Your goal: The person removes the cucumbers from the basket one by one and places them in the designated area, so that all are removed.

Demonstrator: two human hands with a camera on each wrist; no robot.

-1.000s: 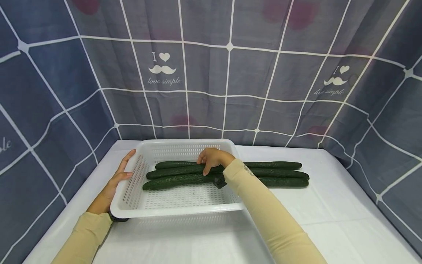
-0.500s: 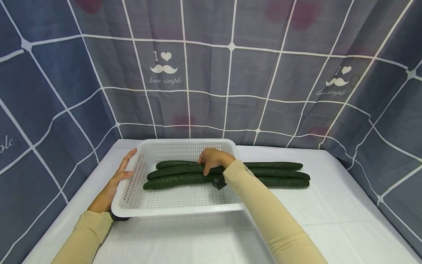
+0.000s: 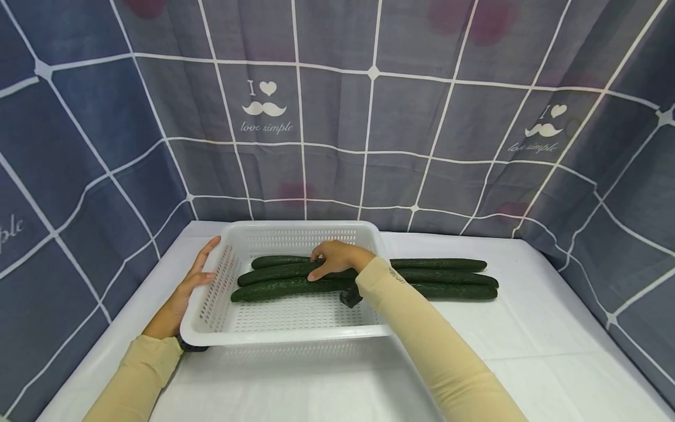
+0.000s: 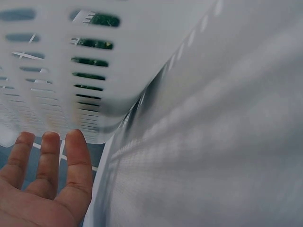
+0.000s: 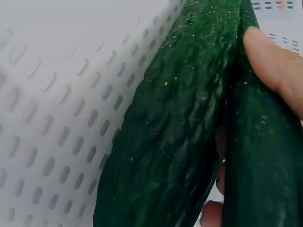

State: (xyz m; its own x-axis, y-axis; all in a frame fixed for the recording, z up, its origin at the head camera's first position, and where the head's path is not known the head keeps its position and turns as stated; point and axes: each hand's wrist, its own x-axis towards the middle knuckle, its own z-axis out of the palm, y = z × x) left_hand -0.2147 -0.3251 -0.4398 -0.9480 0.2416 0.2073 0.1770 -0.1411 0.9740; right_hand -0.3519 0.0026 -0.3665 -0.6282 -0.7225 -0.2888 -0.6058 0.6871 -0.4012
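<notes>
A white perforated plastic basket [image 3: 285, 337] stands on the white cloth with three dark green cucumbers side by side inside. My left hand [image 3: 181, 296] rests against its left end from outside. In the left wrist view, straight fingers [image 4: 78, 161] meet the slotted wall. Inside the basket, my right hand [image 3: 340, 258] grips the middle cucumber [image 3: 282, 272]. The right wrist view shows the thumb [image 5: 272, 59] on top of it and fingertips under its side. Beside it lies the nearest cucumber [image 3: 274, 290]; the farthest cucumber [image 3: 276, 261] is partly covered by the hand.
Three more cucumbers [image 3: 448, 277] lie on the white cloth [image 3: 532, 310] just right of the basket, their left ends hidden by the right sleeve [image 3: 422, 334]. A grey-blue checked curtain [image 3: 337, 117] hangs behind and along both sides.
My right thumb has slid a little left along the cucumbers and the hand sits slightly lower. The left hand, the basket and the cucumbers stay put.
</notes>
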